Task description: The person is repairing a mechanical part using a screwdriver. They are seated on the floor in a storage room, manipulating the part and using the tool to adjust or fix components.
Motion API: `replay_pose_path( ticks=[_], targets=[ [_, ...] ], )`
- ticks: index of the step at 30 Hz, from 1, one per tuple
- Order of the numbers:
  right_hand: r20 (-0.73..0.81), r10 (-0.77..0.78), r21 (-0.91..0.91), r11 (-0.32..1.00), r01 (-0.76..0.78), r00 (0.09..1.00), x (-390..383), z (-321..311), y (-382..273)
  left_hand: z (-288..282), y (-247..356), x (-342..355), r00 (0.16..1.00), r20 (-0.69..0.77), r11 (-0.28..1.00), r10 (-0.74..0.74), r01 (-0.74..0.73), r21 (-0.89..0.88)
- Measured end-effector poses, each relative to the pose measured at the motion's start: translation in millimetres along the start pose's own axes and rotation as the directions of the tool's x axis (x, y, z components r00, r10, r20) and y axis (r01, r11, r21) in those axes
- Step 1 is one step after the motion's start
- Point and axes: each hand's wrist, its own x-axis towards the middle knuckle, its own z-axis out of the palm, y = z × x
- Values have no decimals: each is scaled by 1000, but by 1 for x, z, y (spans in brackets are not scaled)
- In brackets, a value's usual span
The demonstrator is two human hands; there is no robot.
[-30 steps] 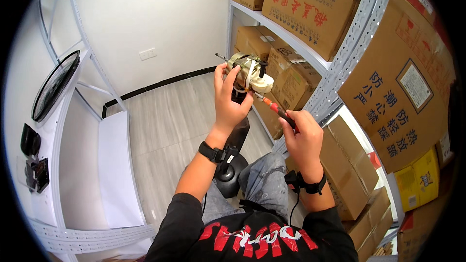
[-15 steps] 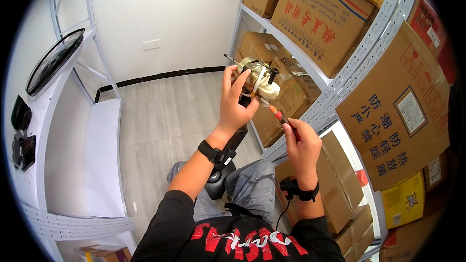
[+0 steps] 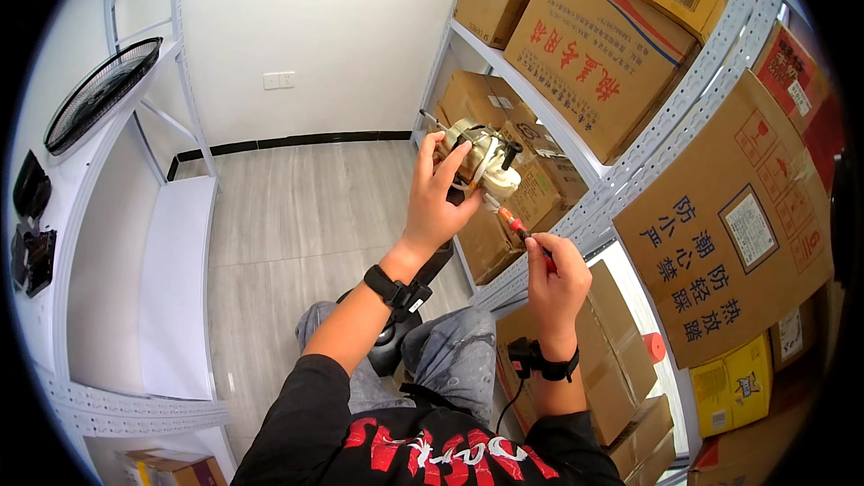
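In front of me a fan motor (image 3: 498, 178), cream and metal with a thin shaft and a black knob, sits at the top of a dark stand (image 3: 438, 263). My left hand (image 3: 439, 198) grips the motor from its left side, fingers spread over the housing and thumb underneath. A red and black screwdriver (image 3: 513, 222) is pinched by its handle in my right hand (image 3: 560, 281). Its tip points up and left to the underside of the motor, close to my left thumb; whether it sits in a screw I cannot tell.
On the left shelf (image 3: 85, 193) lie a black fan grille (image 3: 103, 94) and dark plastic parts (image 3: 38, 261). Cardboard boxes (image 3: 598, 45) fill the metal rack on the right. A large cardboard panel (image 3: 729, 225) leans beside my right arm. The stand's black base (image 3: 387, 351) is between my legs.
The view has shifted slightly. My left hand keeps its hold on the motor, and the screwdriver in my right hand stays against about the same spot.
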Motion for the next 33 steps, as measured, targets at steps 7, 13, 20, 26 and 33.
replay_pose_path(
  ticks=[7,13,20,26,33],
  targets=[
    [-6,-52,56,997,52,999,12,3,-13,0,0,2,1000,-20,1000,17,-17,4],
    [11,-10,33,999,10,1000,0,-2,5,0,3,3,1000,-7,1000,0,-1,-30],
    [17,-20,24,1000,19,1000,11,-3,-9,-1,3,3,1000,-8,1000,-6,6,-17],
    [0,-36,55,998,36,999,-1,0,10,-1,7,3,1000,-3,1000,-25,25,-6],
    [-35,-12,40,999,13,999,16,-5,-24,-1,2,3,1000,-4,1000,-1,1,-10]
  ],
)
